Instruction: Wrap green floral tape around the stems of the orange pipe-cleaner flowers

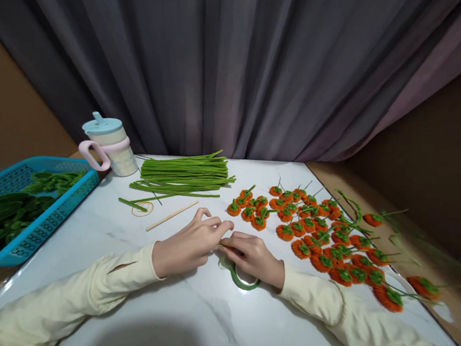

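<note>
My left hand and my right hand meet over the middle of the white table. Both have thumb and forefinger pinched together, and the fingertips nearly touch. A speck of green shows between them; most of what the left fingers hold is hidden. Partly under my right hand lies a roll of green tape, with a pale green strip rising from it to the right fingertips. Beyond the left hand is a thin wooden stick. Small orange pumpkins with green tops spread to the right of the right hand.
A bundle of green fuzzy stems lies at the back, with rubber bands in front. A lidded cup with a pink handle stands back left. A blue basket of green leaves sits left. Some pumpkins lie past the table's right edge.
</note>
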`<state>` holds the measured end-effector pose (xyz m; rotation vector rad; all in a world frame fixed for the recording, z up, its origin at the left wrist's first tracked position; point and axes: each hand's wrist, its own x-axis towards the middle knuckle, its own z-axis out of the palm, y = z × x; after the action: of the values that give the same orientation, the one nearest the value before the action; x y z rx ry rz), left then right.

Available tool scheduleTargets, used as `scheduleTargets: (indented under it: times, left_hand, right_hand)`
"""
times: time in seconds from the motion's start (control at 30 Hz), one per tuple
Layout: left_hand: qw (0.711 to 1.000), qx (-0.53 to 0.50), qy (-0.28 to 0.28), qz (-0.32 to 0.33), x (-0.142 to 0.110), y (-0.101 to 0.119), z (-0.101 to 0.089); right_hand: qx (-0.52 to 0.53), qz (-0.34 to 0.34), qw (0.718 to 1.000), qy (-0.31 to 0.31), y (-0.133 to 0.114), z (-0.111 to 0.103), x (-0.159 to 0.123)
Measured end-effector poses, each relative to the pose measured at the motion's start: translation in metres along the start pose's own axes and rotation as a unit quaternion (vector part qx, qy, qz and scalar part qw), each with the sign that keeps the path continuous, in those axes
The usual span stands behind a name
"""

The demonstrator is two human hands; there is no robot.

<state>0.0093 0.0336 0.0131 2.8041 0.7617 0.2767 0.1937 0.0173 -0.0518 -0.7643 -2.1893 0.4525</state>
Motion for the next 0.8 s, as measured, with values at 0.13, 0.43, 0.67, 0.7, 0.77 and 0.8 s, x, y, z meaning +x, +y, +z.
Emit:
scheduleTargets:
  times: [0.13,0.43,0.67,0.7,0.77,0.8]
  left_hand:
    - [1.0,-0.021,0.005,-0.004,0.0,0.0,0.0]
    - [0.98,-0.182,-0.05,-0.062,0.001,-0.009,0.0]
    - [0.995,-0.077,-0.033,-0.062,0.002,-0.003,-0.005]
    - [0.998,-0.043,-0.016,-0.051,0.001,-0.001,-0.005]
    - [0.999,0.009,0.001,-0.033,0.001,0.001,-0.004]
    - [0.999,0.024,0.001,-0.026,0.0,0.001,-0.003]
  right_hand:
    - [-0.034,-0.048,0.998,0.016,0.002,0.001,0.0]
    - [-0.106,-0.161,0.981,-0.017,0.0,-0.005,-0.001]
    - [-0.04,-0.097,0.994,-0.006,0.002,-0.003,-0.002]
    - [-0.024,-0.074,0.997,0.0,0.002,-0.003,-0.002]
    - [0.001,-0.034,0.999,0.007,0.002,-0.002,-0.002]
    - [0.01,-0.02,1.0,0.01,0.001,-0.002,-0.001]
